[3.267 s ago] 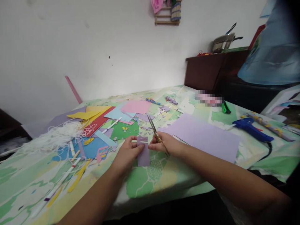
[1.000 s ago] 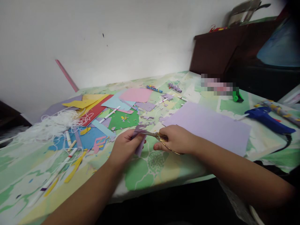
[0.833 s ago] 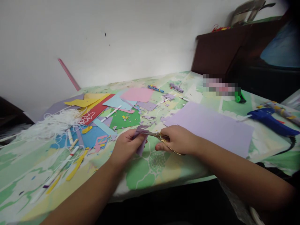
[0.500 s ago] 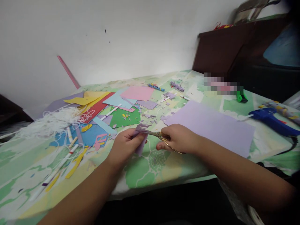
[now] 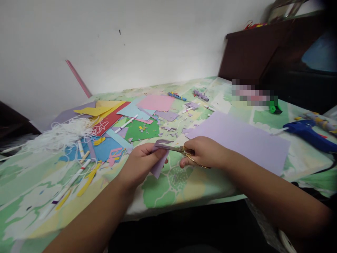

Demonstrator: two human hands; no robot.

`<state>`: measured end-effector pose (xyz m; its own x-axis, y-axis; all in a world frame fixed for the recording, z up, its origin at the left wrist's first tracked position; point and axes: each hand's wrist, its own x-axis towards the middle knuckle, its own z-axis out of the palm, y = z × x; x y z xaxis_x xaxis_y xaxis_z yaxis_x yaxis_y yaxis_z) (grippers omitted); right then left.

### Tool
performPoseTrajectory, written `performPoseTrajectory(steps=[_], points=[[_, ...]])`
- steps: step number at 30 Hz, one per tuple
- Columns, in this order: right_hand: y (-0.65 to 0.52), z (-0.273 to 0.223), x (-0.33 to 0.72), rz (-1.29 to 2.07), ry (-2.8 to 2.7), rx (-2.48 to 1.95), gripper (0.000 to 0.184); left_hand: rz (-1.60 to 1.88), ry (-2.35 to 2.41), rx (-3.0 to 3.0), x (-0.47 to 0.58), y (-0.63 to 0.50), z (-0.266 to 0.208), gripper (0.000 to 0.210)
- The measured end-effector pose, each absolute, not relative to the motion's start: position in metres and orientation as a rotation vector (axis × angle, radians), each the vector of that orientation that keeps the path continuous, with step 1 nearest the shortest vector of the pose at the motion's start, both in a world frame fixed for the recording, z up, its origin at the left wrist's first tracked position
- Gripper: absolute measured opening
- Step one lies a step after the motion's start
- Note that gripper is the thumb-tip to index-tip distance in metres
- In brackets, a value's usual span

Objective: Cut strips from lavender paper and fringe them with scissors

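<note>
Between the thumb and fingers of my left hand point(image 5: 143, 160) a small piece of purple paper point(image 5: 159, 168) is pinched, its lower end hanging down. My right hand point(image 5: 204, 153) is closed on the gold-handled scissors point(image 5: 185, 151). Their blades reach left across the top of the paper, just above my left thumb; whether they are biting into it I cannot make out clearly. Under and behind my right hand lies a large purple sheet point(image 5: 244, 142) on the table. Small purple scraps point(image 5: 171, 129) are strewn beyond my hands.
White yarn point(image 5: 63, 135) lies tangled at left, beside coloured sheets, including a green sheet point(image 5: 142, 130), and several markers. A blue glue gun point(image 5: 308, 133) rests at right. Farther back are a blue paper-like roll point(image 5: 177, 96) and a purple one point(image 5: 201, 95). The table's near edge runs below my hands.
The view has shifted slightly, so everything sits a little to the right. My hands keep the same hold on the paper and scissors; the blades look slightly more apart.
</note>
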<state>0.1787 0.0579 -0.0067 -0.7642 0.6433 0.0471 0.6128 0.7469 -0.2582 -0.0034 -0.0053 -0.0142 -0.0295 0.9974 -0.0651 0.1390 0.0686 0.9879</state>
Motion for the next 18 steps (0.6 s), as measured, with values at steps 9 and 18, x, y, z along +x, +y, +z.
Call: performPoseTrajectory(steps=[9, 18], points=[[0.0608, -0.0076, 0.1801, 0.323, -2.817, -1.003, 0.050, 1.070, 1.284, 1.127, -0.0043, -0.0086, -0.0101, 0.017], [0.0614, -0.0070, 0.1781, 0.430, -2.812, -1.007, 0.050, 1.098, 1.273, 1.125, -0.0038, -0.0087, -0.0103, 0.014]])
